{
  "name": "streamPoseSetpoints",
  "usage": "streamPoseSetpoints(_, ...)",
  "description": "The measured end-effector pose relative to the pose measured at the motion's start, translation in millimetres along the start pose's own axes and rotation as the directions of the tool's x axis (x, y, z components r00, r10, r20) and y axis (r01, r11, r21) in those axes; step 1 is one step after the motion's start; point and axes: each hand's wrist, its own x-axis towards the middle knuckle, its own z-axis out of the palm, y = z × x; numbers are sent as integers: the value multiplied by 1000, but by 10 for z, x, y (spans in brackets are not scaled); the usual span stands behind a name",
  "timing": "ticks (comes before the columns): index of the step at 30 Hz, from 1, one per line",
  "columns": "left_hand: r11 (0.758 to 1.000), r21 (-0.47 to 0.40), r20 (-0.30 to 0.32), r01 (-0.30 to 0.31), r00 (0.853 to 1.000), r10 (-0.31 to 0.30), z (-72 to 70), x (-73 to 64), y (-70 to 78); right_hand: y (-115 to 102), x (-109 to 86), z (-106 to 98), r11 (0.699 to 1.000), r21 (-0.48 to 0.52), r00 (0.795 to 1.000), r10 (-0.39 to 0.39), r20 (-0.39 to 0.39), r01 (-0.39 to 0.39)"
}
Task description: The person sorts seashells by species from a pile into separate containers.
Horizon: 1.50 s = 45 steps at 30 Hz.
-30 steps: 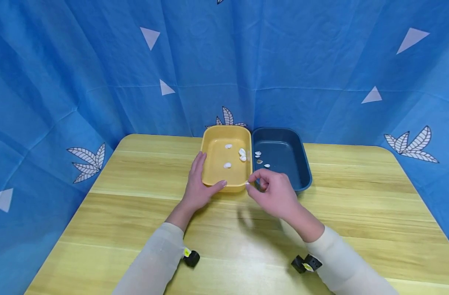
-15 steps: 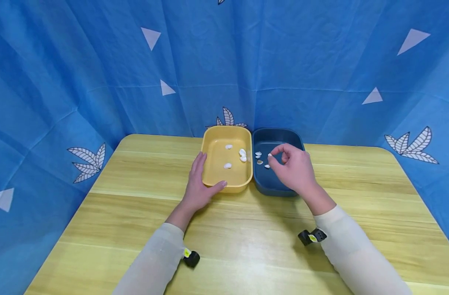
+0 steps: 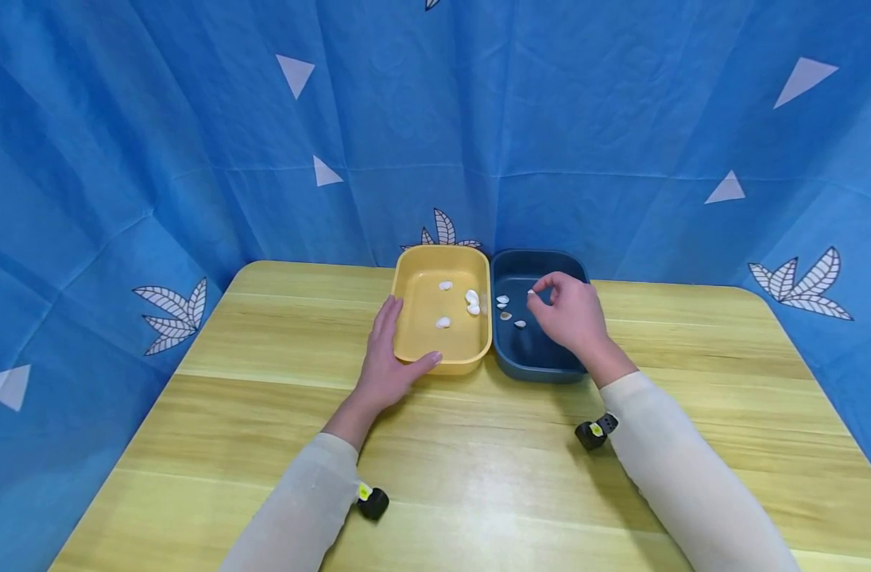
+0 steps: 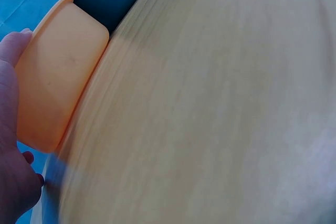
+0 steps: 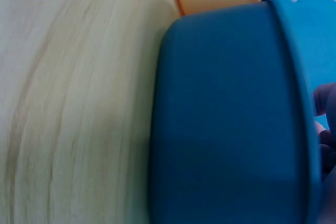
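Note:
My right hand hangs over the blue tray, thumb and index finger pinching a small white seashell. Below and left of it in that tray lie several small flat shells, whitish, one brownish. The yellow tray stands close against the blue one on its left and holds several rounder white shells. My left hand rests at its near left corner, fingers extended along the left side and thumb on the front rim. In the right wrist view the blue tray's wall hides most of the right hand.
The wooden table extends before and beside both trays. A blue patterned curtain hangs right behind them. Each sleeve carries a small black wrist camera, the left one and the right one low over the table.
My right hand has moved from the yellow tray's near right corner to above the blue tray, carrying the pinched seashell. My left hand has stayed at the yellow tray.

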Motion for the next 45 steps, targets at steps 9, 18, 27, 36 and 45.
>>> streamPoseSetpoints(9, 1000, 4, 6, 5, 1000, -5, -7, -1, 11, 99, 115, 131, 997, -52, 997, 55, 50, -53)
streamPoseSetpoints(18, 1000, 10, 10, 7, 1000, -7, -5, -3, 10, 114, 166, 195, 992, -70, 988, 114, 106, -107)
streamPoseSetpoints(27, 1000, 7, 1, -13, 1000, 13, 3, 8, -1, 122, 225, 265, 985, -86, 979, 161, 126, -151)
streamPoseSetpoints(36, 1000, 14, 0, -3, 1000, 3, -11, 2, 27, 99, 136, 210, 988, -62, 985, 146, 97, -140)
streamPoseSetpoints(45, 1000, -8, -21, 28, 999, -28, -34, 17, 61, 75, -75, 12, 992, 27, 993, 121, -11, -121)
